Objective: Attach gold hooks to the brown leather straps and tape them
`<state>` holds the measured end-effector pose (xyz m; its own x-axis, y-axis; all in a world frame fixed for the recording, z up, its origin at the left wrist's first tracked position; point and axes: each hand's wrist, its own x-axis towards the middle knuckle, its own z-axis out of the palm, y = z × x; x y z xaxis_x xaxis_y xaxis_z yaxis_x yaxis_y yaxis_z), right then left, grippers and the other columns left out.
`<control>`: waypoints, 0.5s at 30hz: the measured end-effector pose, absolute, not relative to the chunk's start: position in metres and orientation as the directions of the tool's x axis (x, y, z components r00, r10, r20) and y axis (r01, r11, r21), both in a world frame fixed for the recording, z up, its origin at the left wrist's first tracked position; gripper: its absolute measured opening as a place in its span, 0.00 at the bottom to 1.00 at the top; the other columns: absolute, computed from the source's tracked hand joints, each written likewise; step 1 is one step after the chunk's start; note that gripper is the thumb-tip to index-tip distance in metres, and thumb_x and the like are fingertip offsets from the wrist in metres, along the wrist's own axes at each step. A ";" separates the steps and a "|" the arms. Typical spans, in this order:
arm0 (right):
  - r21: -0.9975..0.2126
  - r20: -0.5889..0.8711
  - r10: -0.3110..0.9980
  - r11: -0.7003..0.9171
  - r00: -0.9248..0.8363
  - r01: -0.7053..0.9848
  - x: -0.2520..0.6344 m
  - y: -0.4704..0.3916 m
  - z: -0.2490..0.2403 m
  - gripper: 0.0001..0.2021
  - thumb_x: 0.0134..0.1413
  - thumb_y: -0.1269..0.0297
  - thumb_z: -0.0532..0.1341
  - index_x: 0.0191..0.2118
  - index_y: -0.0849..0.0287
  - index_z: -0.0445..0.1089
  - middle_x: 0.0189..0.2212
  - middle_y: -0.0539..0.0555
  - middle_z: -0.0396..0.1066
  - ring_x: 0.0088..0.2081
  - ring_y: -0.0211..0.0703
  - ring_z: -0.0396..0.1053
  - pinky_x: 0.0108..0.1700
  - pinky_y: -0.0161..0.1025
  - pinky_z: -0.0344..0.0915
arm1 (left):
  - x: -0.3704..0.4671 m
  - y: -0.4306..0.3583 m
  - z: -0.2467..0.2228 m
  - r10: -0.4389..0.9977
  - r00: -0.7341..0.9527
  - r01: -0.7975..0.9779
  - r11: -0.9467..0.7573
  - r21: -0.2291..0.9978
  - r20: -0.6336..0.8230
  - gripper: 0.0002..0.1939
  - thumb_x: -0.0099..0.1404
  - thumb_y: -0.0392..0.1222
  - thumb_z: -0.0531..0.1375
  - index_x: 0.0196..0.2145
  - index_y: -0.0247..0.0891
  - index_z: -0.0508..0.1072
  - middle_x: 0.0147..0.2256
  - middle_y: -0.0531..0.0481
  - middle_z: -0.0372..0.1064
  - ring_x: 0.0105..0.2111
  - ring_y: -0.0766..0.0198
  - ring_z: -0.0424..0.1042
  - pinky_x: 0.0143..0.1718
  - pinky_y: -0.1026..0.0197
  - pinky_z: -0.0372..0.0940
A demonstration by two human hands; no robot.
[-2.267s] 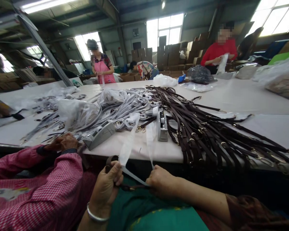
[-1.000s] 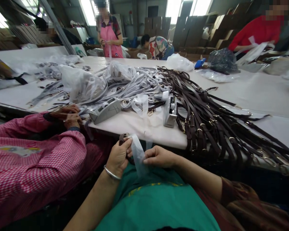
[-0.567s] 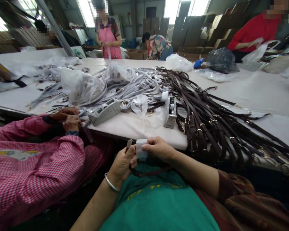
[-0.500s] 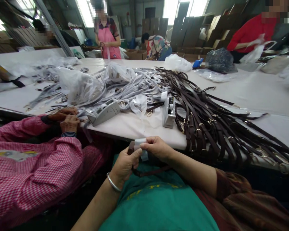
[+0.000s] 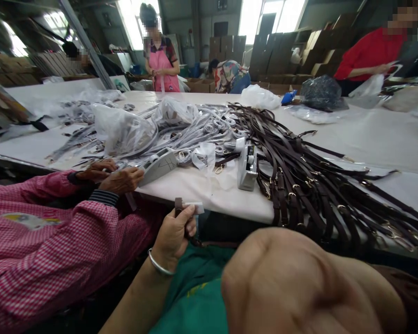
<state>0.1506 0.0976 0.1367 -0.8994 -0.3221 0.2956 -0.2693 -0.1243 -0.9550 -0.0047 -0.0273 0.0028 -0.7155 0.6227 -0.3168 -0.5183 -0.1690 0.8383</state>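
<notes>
My left hand (image 5: 177, 232), with a silver bangle at the wrist, pinches a dark brown strap (image 5: 179, 204) near the table edge. A whitish strip (image 5: 196, 207) sticks out to the right of its thumb. The strap runs down over my green apron (image 5: 205, 287). Close to the camera, my right hand (image 5: 292, 283) looms large and blurred at the lower right. It is away from the strap, and its fingers cannot be made out. A grey tape dispenser (image 5: 248, 168) stands at the table's front edge.
Dark brown straps with metal buckles (image 5: 299, 176) spread over the right of the table (image 5: 369, 125). Grey wrapped straps (image 5: 195, 123) and plastic bags lie left of them. Beside me, a person in red checks (image 5: 73, 222) works near another dispenser (image 5: 160, 166). Others stand beyond.
My right hand has let go of the strip and come up close to the camera. My left hand still holds the strap, slightly further left. The neighbour's hand has moved right, towards the dispenser.
</notes>
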 end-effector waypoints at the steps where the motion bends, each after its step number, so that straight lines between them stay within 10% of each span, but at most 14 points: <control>1: -0.965 0.248 -0.236 -0.141 -0.940 -0.220 0.144 0.100 0.119 0.21 0.56 0.45 0.62 0.24 0.59 0.71 0.24 0.54 0.71 0.27 0.38 0.68 0.29 0.33 0.64 | -0.004 -0.028 0.004 0.630 -0.711 -0.511 -0.158 0.845 -0.312 0.14 0.56 0.41 0.68 0.34 0.34 0.68 0.25 0.57 0.64 0.17 0.77 0.54 0.15 0.72 0.51; 4: -0.972 -0.122 0.086 -0.210 -0.989 0.102 0.121 0.109 0.037 0.28 0.52 0.39 0.62 0.17 0.59 0.61 0.13 0.47 0.59 0.16 0.32 0.54 0.19 0.33 0.51 | 0.001 -0.034 0.004 0.650 -0.697 -0.472 -0.100 0.876 -0.302 0.14 0.58 0.44 0.68 0.35 0.35 0.67 0.22 0.60 0.59 0.17 0.76 0.53 0.15 0.72 0.51; 7: -0.841 -0.439 0.071 -0.384 -0.896 0.381 0.108 0.109 -0.030 0.33 0.51 0.30 0.55 0.27 0.63 0.70 0.20 0.50 0.65 0.20 0.34 0.59 0.22 0.33 0.54 | 0.009 -0.037 0.000 0.668 -0.678 -0.431 -0.020 0.902 -0.309 0.16 0.58 0.47 0.68 0.36 0.35 0.67 0.20 0.61 0.57 0.17 0.76 0.54 0.16 0.71 0.51; 15: -0.781 -0.313 0.021 -0.575 -0.949 0.245 0.102 0.111 -0.036 0.27 0.52 0.39 0.60 0.34 0.64 0.75 0.24 0.52 0.68 0.26 0.36 0.60 0.28 0.34 0.54 | 0.021 -0.038 -0.017 0.700 -0.636 -0.270 0.193 0.943 -0.325 0.18 0.59 0.53 0.66 0.31 0.34 0.69 0.18 0.60 0.57 0.16 0.74 0.54 0.16 0.68 0.50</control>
